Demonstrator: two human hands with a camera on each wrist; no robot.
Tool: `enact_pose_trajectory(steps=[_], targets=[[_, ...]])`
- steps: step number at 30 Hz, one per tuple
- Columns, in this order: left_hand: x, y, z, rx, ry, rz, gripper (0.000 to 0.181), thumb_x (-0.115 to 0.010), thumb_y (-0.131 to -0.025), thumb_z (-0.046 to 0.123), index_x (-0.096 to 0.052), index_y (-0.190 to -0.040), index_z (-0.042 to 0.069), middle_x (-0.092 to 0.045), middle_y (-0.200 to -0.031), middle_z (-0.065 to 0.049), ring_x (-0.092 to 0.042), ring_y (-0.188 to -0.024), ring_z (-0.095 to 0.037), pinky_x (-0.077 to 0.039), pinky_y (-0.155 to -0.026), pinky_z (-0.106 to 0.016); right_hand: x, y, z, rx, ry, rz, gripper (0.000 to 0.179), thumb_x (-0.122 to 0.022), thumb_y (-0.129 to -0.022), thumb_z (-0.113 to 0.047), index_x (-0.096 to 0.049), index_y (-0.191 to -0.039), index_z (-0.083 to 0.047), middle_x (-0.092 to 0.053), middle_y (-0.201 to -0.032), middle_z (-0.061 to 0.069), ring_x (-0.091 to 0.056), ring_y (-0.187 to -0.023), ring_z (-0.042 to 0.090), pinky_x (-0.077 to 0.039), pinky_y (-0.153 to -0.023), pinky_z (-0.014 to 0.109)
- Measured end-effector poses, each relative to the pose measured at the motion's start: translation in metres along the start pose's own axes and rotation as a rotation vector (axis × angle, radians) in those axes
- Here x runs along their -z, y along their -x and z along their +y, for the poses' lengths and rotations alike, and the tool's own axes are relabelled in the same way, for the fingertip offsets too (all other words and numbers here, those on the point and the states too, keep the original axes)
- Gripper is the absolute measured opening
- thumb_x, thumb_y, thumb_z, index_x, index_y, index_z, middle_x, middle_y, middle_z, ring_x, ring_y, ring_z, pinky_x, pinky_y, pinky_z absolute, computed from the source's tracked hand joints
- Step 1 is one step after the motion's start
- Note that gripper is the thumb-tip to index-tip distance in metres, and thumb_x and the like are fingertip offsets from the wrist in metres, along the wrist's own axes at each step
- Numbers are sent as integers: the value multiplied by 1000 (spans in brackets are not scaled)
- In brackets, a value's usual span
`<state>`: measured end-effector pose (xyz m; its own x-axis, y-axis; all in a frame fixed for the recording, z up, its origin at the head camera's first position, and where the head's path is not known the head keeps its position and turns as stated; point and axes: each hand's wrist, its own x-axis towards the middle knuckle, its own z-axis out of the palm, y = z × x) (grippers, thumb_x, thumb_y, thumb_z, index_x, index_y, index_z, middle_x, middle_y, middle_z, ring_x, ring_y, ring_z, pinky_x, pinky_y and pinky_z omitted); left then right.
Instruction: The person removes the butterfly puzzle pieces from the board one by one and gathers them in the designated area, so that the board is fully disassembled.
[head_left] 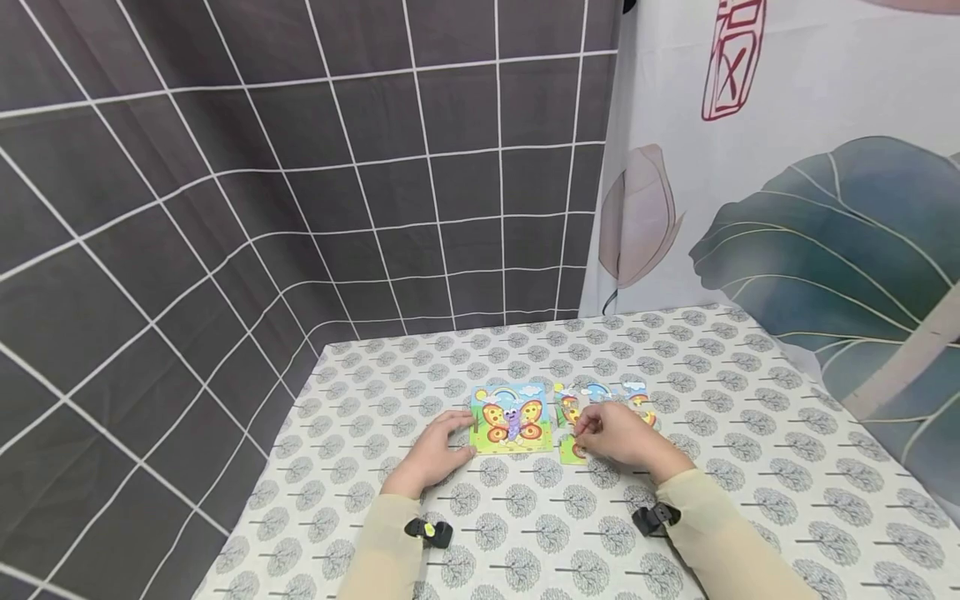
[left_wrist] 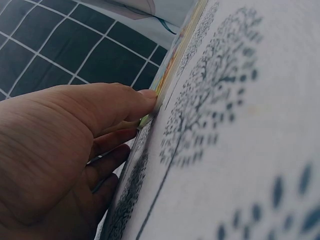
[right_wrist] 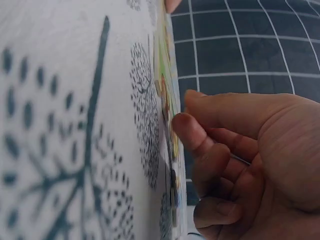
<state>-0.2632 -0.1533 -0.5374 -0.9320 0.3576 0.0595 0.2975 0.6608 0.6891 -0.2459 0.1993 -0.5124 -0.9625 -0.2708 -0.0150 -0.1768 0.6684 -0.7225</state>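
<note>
A square butterfly picture board (head_left: pixel 513 418) lies flat on the patterned cloth. My left hand (head_left: pixel 437 454) rests at its left side, thumb and forefinger extended against the edge. In the left wrist view the thumb (left_wrist: pixel 125 100) touches the board's edge. Right of the board is a second butterfly picture made of jigsaw pieces (head_left: pixel 561 408), partly hidden by my right hand (head_left: pixel 617 433). The right hand's fingers are curled, thumb and forefinger close together over the pieces. Whether a piece is between them is unclear. A green corner piece (head_left: pixel 572 453) lies just below the fingertips.
The table is covered with a white cloth (head_left: pixel 525 533) printed with grey trees. A dark checked curtain (head_left: pixel 375 200) stands behind and to the left. A white curtain with large leaves (head_left: pixel 840 242) hangs at the right. Black straps (head_left: pixel 429 531) sit on both sleeves.
</note>
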Motion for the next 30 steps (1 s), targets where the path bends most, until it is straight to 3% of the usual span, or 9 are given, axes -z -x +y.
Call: enact_pose_trajectory(steps=[10, 22, 30], targets=[[1, 1, 1, 7, 10, 1, 54, -79, -91, 21, -64, -143, 14, -54, -152, 3, -43, -148, -27, -28, -126, -53, -11, -21, -28, 23, 114, -17, 15, -84, -86, -12, -75, -97, -17, -63, -80, -7, -59, -71, 12, -53, -72, 33], [-2, 0, -1, 14, 26, 4, 54, -79, -92, 22, -64, -143, 16, -54, -152, 5, -43, -148, -25, -27, -126, -51, -41, -40, -54, 116, 140, -100, 20, -84, -86, -9, -77, -105, -14, -62, -76, -7, -56, -68, 12, -53, -69, 33], [-1, 0, 0, 6, 21, 3, 54, -79, -91, 21, -64, -143, 14, -54, -152, 3, -43, -147, -25, -28, -126, -51, -55, -48, -60, 73, 143, -90, 29, -84, -83, -10, -76, -111, -10, -60, -76, -6, -56, -70, 12, -54, -73, 32]])
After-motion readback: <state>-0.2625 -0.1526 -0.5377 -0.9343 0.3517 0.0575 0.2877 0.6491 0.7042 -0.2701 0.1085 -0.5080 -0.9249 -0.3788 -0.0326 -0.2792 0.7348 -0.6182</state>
